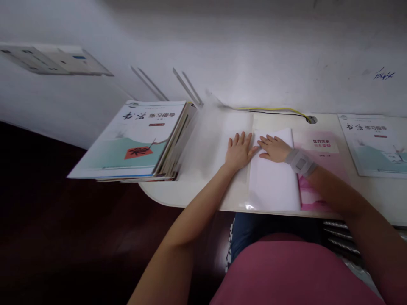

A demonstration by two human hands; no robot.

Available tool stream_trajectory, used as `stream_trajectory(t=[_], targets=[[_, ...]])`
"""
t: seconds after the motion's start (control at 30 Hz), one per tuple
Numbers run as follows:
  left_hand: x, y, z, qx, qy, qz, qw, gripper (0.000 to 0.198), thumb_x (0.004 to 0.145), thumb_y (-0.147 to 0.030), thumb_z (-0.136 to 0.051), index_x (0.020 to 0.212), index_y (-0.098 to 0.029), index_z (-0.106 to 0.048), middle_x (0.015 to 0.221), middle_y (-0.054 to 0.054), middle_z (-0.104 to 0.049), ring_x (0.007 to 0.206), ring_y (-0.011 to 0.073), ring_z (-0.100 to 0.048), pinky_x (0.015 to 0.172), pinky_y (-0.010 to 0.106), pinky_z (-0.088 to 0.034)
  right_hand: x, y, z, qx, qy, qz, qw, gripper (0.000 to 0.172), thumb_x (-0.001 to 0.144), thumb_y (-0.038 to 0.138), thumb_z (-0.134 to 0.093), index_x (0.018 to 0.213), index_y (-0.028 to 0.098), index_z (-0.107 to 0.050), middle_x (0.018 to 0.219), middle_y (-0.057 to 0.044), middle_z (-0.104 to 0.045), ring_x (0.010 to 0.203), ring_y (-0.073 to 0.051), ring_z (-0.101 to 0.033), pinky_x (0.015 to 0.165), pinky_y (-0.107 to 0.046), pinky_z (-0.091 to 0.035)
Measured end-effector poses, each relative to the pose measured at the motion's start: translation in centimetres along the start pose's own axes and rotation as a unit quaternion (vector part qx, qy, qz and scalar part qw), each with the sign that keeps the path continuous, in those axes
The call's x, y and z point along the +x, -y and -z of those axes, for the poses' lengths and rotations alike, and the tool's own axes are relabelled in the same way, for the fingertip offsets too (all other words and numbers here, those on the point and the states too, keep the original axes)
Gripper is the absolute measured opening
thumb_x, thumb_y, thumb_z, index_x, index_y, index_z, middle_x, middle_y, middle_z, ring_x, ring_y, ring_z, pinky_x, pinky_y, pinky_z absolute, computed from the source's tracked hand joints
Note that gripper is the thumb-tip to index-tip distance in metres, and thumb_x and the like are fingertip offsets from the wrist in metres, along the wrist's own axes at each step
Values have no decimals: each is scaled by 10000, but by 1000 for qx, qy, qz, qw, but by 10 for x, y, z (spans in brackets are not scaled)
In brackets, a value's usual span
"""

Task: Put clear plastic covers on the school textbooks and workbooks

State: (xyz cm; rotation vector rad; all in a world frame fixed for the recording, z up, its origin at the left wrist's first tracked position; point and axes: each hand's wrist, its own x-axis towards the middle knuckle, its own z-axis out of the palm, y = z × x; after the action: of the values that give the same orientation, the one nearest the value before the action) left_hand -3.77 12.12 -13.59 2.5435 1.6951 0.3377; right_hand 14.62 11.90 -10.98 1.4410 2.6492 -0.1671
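My left hand [240, 151] lies flat with its fingers spread on a clear plastic book cover [235, 184], which spreads out over the desk. My right hand [275, 149], with a grey band on the wrist, rests palm down on a white sheet [275, 186]. Its fingers are stretched out, and its fingertips are close to my left thumb. Right beside the sheet, partly under my right forearm, is a pink book [319, 146] with printed Chinese characters. How the sheet and the pink book are joined, I cannot tell.
A stack of books [127, 144] stands on the desk's left end. Another booklet [378, 144] lies at the right. A yellow cable [273, 109] runs along the wall into a round hole [311, 120]. The white desk [159, 192] has a rounded left corner; wall sockets [57, 60] are upper left.
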Motion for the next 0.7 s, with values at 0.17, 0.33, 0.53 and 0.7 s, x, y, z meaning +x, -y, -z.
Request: stream_trajectory(t=[0.17,0.33,0.53,0.7], targets=[[0,3,1,-21,-4,2,1000,627,948,-513,-302,1423,-110,-366,1505,183,-314,1399,357,-250,1104,557,-214,-9,-19,13,63,-98,-6,993,547,961,373,-297,1417,77,-359,1463,-159,-406,1367,-273,-332,1094,-449,-278],[0,2,8,-127,-74,-4,989,499,943,-423,-385,1323,-111,-476,1462,181,-394,1405,297,-264,1125,514,-232,-51,-59,-3,154,-233,-108,954,564,965,416,-233,1392,86,-400,1440,-155,-436,1349,-205,-370,1105,-410,-303],[-46,-67,24,-254,-23,-57,965,578,962,-459,-314,1461,-174,-256,1548,137,-235,1429,244,-201,1134,458,-262,-77,-76,-47,221,-285,-97,928,679,898,577,-366,1416,139,-386,1463,-165,-396,1364,-258,-353,1109,-472,-313],[-92,-121,1,-222,37,-41,973,710,948,-542,-277,1495,-127,-97,1546,228,-133,1431,323,-67,1104,565,-247,-76,-73,-49,235,-309,-34,921,680,886,575,-415,1452,206,-338,1501,-121,-347,1376,-284,-329,1118,-501,-304]])
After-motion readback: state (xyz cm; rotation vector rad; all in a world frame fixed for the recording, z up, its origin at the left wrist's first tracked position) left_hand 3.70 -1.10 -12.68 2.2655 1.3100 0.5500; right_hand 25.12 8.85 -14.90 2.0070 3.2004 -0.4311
